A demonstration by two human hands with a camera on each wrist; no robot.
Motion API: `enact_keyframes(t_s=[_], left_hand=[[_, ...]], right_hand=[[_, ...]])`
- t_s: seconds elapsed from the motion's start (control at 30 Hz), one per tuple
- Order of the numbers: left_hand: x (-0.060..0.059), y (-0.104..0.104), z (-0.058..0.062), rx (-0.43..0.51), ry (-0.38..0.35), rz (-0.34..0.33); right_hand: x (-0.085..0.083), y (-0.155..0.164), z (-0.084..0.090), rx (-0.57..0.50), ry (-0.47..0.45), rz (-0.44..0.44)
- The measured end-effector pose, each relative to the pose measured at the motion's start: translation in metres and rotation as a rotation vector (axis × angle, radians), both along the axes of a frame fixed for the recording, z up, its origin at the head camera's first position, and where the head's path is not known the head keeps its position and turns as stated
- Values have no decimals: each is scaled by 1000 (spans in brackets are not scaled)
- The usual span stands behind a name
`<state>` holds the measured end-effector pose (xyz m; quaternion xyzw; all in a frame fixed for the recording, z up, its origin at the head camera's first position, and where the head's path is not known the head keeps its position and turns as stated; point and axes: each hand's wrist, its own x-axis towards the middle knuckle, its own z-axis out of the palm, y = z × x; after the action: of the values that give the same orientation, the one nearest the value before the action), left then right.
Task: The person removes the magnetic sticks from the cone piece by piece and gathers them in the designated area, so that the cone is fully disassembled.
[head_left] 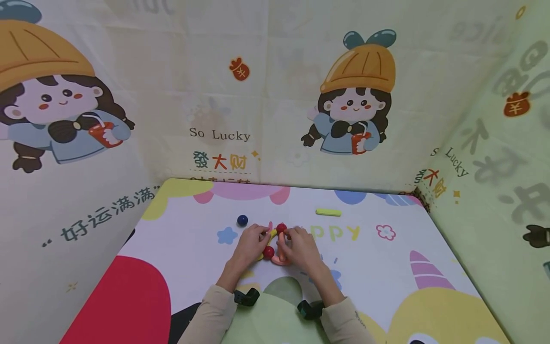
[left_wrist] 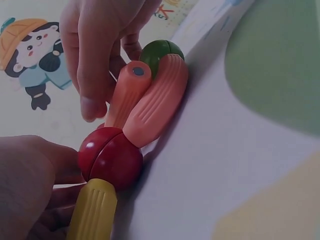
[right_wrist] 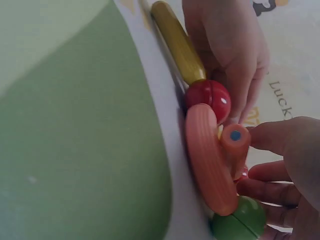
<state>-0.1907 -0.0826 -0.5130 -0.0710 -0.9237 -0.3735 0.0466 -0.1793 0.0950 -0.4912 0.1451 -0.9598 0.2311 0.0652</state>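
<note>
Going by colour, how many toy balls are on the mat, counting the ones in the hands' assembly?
Glossy red plastic balls: 2
Glossy green plastic ball: 1
Loose dark blue ball: 1
Total: 4

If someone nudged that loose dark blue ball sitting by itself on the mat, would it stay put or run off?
The blue ball looks round and smooth and rests free on the flat mat, apart from the left hand, so it would probably roll at a light push. It seems hard and glossy, likely stiff and a bit slippery to pinch. Its weight can't be judged.
</note>
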Motion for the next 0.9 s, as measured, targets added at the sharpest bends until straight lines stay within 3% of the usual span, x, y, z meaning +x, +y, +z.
enact_keyframes(t_s=[0.2,0.53,0.9], left_hand=[[1,0,-1,-24,13,-22],[2,0,3,-50,15,-40],[4,2,4,-46,-1,-44]], right_hand=[[3,-1,-3,32,-57,-11],[4,0,-3,104,34,-12],[2,1,-4,76,9,-21]])
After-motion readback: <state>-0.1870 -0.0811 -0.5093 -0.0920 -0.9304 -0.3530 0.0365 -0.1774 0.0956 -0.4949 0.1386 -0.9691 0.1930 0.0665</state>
